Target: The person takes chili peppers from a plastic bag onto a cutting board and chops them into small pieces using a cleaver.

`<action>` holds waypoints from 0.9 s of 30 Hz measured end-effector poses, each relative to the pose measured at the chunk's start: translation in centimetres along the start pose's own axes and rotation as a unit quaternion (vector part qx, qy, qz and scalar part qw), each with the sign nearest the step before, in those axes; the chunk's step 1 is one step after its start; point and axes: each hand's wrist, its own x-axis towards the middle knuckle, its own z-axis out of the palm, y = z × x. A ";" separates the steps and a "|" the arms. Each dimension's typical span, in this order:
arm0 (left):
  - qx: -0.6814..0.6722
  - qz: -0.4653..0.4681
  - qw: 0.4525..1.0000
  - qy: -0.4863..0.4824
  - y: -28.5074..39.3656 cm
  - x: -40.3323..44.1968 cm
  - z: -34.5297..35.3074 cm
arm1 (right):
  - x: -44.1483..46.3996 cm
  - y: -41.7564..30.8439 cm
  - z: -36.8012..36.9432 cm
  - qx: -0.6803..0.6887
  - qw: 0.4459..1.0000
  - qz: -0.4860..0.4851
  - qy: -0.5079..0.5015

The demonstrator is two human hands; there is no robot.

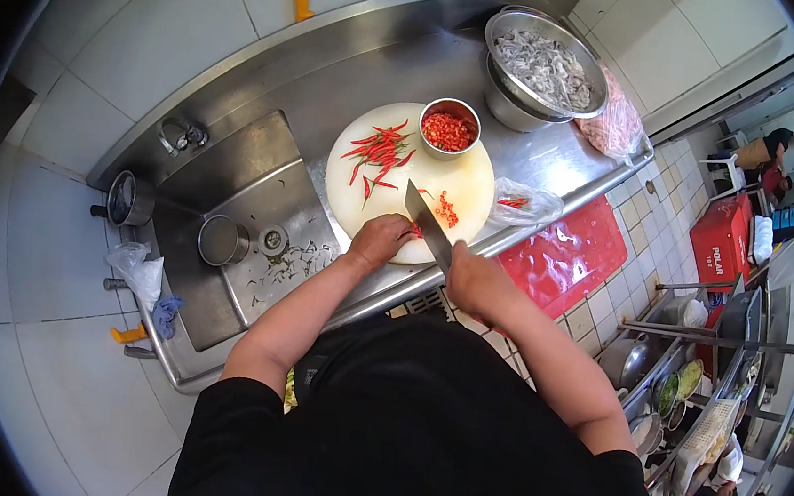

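Note:
My right hand [475, 278] is wrapped round the handle of a kitchen knife [429, 223], its blade angled across a round white cutting board [354, 197]. Close to the blade, my left hand [381, 244] is closed with its fingertips on a red chili pepper, only a bit of which shows. Chopped chili [447, 210] lies just right of the blade. Whole red chilies [381, 157] are heaped on the board's left part. At the board's far edge stands a metal bowl [450, 130] with chopped red chili in it.
Left of the board is a sink [222, 304] with a metal pot [224, 240] and green scraps. A plastic bag [526, 203] with chilies lies to the right. Behind stands a colander [547, 63] of greyish seafood-like pieces beside a pink-filled bag [613, 120]. People are in the right background.

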 end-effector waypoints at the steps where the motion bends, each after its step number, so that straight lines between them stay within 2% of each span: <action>1: -0.003 -0.004 1.000 0.004 -0.1 -0.1 0.1 | -0.9 0.1 0.9 0.015 1.000 0.018 0.003; 2: -0.012 -0.005 1.000 0.004 -0.2 -0.1 0.1 | -0.3 1.8 3.8 0.021 0.999 0.005 0.046; 3: -0.022 -0.006 1.000 0.003 -0.2 -0.2 0.2 | 0.2 2.1 4.3 0.015 0.999 0.003 0.044; 7: -0.013 -0.004 1.000 -0.019 0.0 0.0 -0.2 | 1.5 1.7 2.3 0.006 0.998 -0.015 0.062; 10: -0.006 0.006 1.000 0.013 -0.4 -0.1 0.3 | 1.1 -0.1 -0.8 -0.048 0.999 -0.021 0.004; 14: 0.006 0.005 1.000 0.002 -0.4 -0.2 0.2 | 0.1 1.8 4.4 0.001 0.998 -0.012 0.064; 19: 0.008 -0.007 1.000 -0.026 0.1 0.0 -0.5 | 1.0 0.7 1.4 -0.031 0.999 -0.007 0.027; 21: -0.028 -0.010 1.000 -0.010 0.5 -0.3 -0.8 | 1.2 -0.4 -1.0 -0.049 0.999 -0.006 0.013; 23: -0.004 -0.001 1.000 0.008 1.3 -0.5 -1.8 | 0.9 -1.1 -2.2 -0.043 0.998 0.001 -0.036; 25: 0.017 0.005 0.999 0.031 1.4 -0.5 -2.0 | 0.5 -1.0 -1.3 -0.037 0.999 0.001 -0.020; 27: 0.019 -0.058 0.998 0.009 1.1 -0.8 -1.4 | -0.2 -0.5 0.7 -0.033 0.999 0.000 -0.013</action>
